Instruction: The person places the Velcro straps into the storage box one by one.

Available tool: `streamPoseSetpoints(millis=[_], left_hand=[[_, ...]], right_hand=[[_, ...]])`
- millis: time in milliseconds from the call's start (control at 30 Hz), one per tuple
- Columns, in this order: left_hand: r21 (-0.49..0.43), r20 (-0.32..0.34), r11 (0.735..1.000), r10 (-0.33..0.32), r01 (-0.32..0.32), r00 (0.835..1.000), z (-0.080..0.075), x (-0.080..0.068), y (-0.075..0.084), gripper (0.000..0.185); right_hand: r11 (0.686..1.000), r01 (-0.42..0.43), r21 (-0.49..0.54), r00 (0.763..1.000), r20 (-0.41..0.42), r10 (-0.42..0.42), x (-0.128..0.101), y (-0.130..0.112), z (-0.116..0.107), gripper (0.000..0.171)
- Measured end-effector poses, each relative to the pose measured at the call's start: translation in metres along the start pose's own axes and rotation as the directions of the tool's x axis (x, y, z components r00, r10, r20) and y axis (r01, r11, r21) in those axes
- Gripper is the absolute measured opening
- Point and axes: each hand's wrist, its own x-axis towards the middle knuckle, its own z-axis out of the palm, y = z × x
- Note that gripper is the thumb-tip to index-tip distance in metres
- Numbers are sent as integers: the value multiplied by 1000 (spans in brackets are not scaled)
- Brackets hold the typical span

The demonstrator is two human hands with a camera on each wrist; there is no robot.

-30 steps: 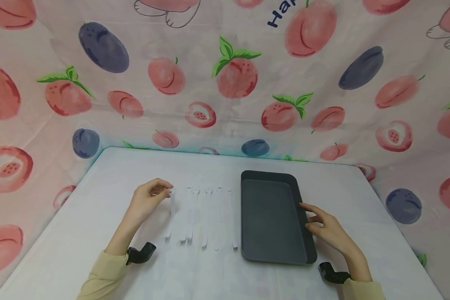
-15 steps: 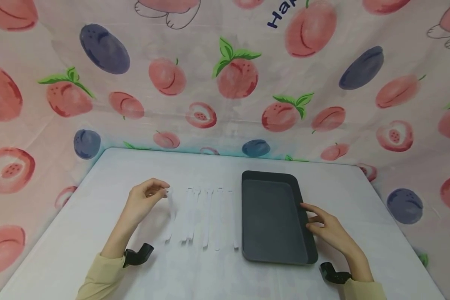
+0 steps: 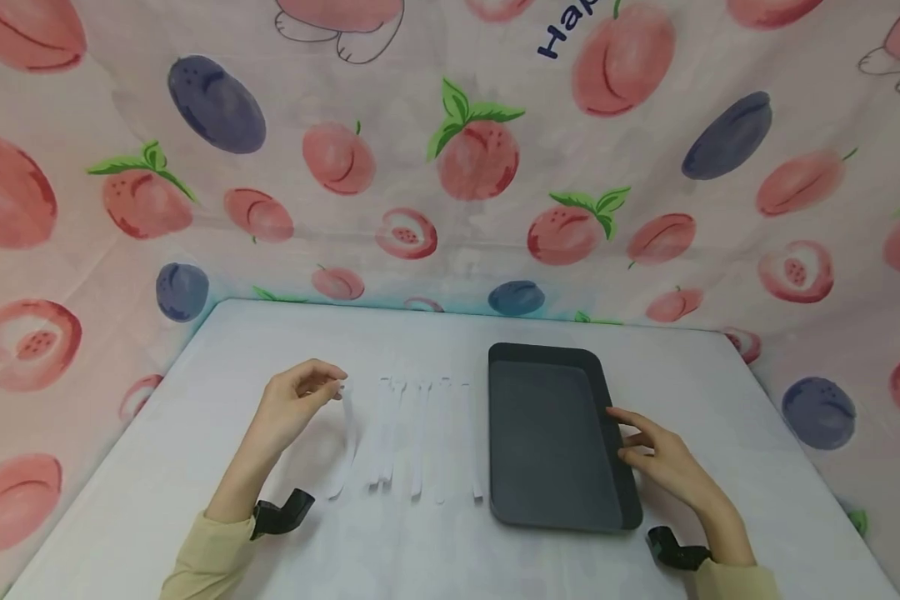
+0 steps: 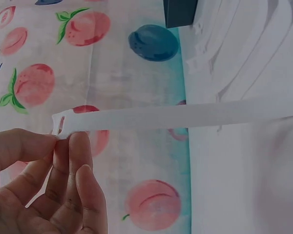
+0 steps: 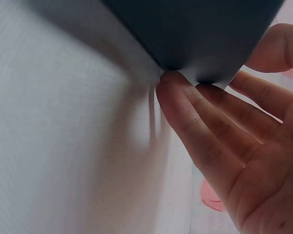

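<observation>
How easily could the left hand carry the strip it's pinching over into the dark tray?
Probably yes: the left hand pinches the white strip by its end, and only flat strips lie between it and the tray.

A pale worktop [image 3: 450,342] stood under soft, even light. A cloth backdrop [image 3: 450,208] printed with pink peaches and blue plums hung behind its far edge and draped down along the left and right sides.

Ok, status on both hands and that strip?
Left hand pinches the leftmost white strip by its far end, lifting it. Right hand rests against the dark tray edge. Nothing in the way.
</observation>
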Motion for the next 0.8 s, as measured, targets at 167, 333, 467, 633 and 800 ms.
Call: streamPoseSetpoints(millis=[167, 333, 467, 633, 800], left_hand=[[4, -6, 1000, 15, -15, 1000, -1, -3, 5, 18], [4, -17, 999, 33, -32, 999, -2, -5, 9, 18], [3, -26, 999, 49, -48, 998, -4, -7, 12, 18], [-8, -33, 998, 60, -60, 998, -6, -11, 19, 16], [-34, -37, 997, 71, -72, 997, -4, -16, 25, 16]], right_hand=[[1000, -20, -6, 1000, 1, 20, 1, 1, 0, 57], [1000, -29, -1, 1000, 5, 29, 2, 1, -1, 57], [999, -34, -5, 999, 7, 34, 2, 0, -1, 57], [999, -28, -18, 1000, 1, 28, 1, -1, -1, 58], [999, -29, -21, 1000, -2, 29, 2, -2, 0, 58]])
